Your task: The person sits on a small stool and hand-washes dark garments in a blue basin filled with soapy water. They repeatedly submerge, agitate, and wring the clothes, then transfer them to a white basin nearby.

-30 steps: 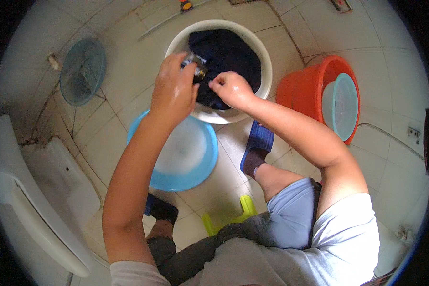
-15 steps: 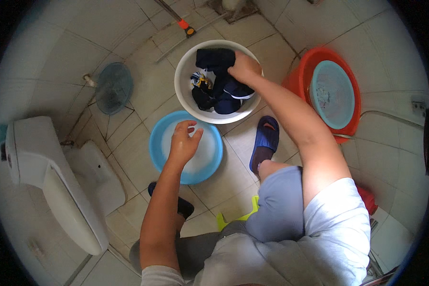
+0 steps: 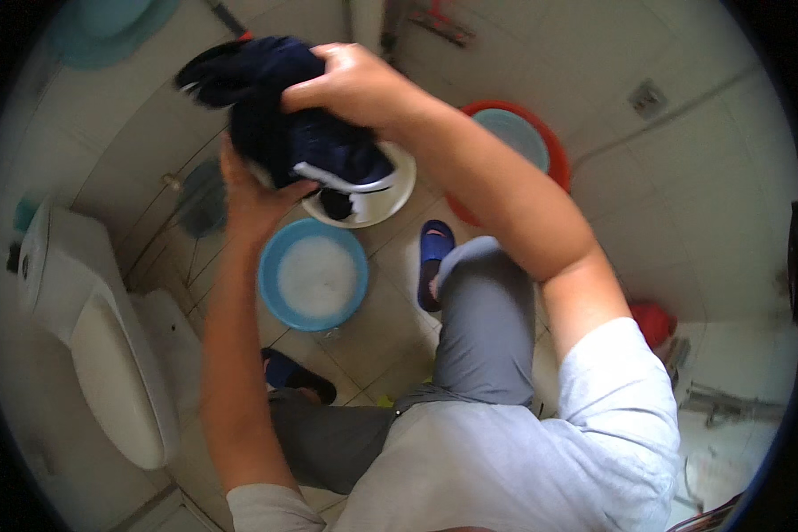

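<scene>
gripping the navy cloth (image 3: pixel 270 102), the right hand (image 3: pixel 354 84) has its fingers clamped on the upper part; the left hand (image 3: pixel 255 199) pinches the lower side between thumb and fingers. the cloth is held up beyond the blue basin (image 3: pixel 314 323), which contains whitish suds (image 3: pixel 317 277). a white tub (image 3: pixel 406 184) stands just past that basin, a red tub (image 3: pixel 555 151) to its right.

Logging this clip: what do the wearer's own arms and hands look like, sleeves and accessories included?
The left hand and right hand are ungloved, with no watch or bracelet visible. Both arms are bare below short, loose, pale grey sleeves: left sleeve, right sleeve. Blur leaves rings unclear.
</scene>
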`<state>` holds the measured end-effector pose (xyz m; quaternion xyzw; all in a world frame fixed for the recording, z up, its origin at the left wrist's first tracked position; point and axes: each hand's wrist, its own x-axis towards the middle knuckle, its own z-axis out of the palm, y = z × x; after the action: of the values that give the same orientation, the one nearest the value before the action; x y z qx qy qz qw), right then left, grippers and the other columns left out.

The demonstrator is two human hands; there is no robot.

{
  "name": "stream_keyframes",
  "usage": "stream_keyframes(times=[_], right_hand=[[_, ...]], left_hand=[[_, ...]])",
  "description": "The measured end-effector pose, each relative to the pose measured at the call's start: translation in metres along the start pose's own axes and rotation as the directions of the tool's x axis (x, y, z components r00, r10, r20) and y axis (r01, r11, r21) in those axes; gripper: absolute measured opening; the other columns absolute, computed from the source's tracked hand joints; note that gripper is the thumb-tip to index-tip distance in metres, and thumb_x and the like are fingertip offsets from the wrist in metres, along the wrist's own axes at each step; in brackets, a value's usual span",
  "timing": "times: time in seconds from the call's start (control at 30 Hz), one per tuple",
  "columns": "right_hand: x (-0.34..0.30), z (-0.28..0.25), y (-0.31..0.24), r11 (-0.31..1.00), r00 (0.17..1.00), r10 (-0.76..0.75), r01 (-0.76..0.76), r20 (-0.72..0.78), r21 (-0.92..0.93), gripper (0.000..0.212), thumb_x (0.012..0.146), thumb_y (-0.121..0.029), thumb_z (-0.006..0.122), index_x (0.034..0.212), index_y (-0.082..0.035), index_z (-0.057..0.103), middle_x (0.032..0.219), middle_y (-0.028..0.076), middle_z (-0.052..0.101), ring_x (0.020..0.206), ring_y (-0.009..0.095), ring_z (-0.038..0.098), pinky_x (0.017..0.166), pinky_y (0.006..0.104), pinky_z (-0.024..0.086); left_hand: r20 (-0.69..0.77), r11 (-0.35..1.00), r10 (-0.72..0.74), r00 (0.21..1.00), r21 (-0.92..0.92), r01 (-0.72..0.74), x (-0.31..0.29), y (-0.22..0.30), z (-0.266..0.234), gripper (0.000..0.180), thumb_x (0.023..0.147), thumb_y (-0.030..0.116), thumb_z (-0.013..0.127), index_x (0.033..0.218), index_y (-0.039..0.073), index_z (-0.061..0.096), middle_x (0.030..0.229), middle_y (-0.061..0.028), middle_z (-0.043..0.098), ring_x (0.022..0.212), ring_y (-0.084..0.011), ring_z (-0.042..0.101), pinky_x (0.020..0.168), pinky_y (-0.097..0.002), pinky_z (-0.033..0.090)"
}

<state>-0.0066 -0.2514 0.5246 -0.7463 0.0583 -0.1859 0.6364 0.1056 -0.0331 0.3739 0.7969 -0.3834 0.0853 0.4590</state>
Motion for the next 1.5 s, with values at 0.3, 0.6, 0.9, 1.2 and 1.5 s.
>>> stream_keyframes(times=[0.3,0.6,0.9,1.2,1.5], right_hand=[[-0.021,0.075,0.062,0.852,0.911,0.36,-0.409,0.203,0.327,0.028,0.092,-0.014,0.075,0.114,0.003,0.077,0.102,0.013,0.079,0.087,0.025,0.077,0.077,0.0387,0.063],[-0.013,0.089,0.092,0.891,0.876,0.435,-0.452,0.208,0.042,0.049,0.089,-0.023,0.083,0.129,0.005,0.076,0.127,0.021,0.075,0.115,0.035,0.072,0.09,0.0485,0.059],[-0.009,0.138,0.15,0.853,0.873,0.42,-0.473,0.247,0.222,0.039,0.089,-0.035,0.076,0.114,-0.007,0.082,0.112,0.016,0.079,0.102,0.029,0.072,0.094,0.044,0.057],[-0.036,0.098,0.125,0.954,0.956,0.266,-0.279,0.123,0.107,0.053,0.091,-0.034,0.081,0.126,0.002,0.066,0.105,0.013,0.073,0.095,0.023,0.07,0.083,0.0392,0.057],[-0.143,-0.237,-0.109,0.463,0.884,-0.221,-0.276,-0.411,-0.842,0.065,0.093,-0.034,0.073,0.149,-0.001,0.067,0.146,0.031,0.068,0.136,0.045,0.066,0.115,0.0527,0.053]], left_hand=[[0.111,0.512,-0.649,0.753,-0.669,0.539,-0.046,-0.062,-0.013,0.073,0.107,0.03,0.076,0.168,0.003,0.047,0.156,-0.0164,0.062,0.135,-0.0364,0.064,0.109,-0.0459,0.055],[0.417,0.744,-0.596,0.687,-0.037,0.667,-0.091,-0.101,-0.031,0.087,0.1,0.031,0.084,0.172,0.007,0.043,0.167,-0.0201,0.054,0.142,-0.0388,0.059,0.112,-0.0511,0.051],[0.545,0.481,-0.469,0.695,-0.503,0.719,-0.093,-0.151,-0.024,0.073,0.111,0.05,0.066,0.162,0.0,0.053,0.152,-0.0111,0.061,0.135,-0.0257,0.057,0.112,-0.0413,0.052],[0.415,0.311,-0.609,0.675,-0.659,0.685,-0.105,-0.093,-0.016,0.072,0.107,0.027,0.074,0.169,0.004,0.045,0.164,-0.0187,0.054,0.145,-0.0372,0.057,0.116,-0.0537,0.05],[0.234,0.519,-0.744,0.626,-0.389,0.761,-0.081,-0.097,0.006,0.08,0.099,0.014,0.073,0.173,0.009,0.044,0.168,-0.0228,0.049,0.145,-0.047,0.052,0.122,-0.0622,0.041]])
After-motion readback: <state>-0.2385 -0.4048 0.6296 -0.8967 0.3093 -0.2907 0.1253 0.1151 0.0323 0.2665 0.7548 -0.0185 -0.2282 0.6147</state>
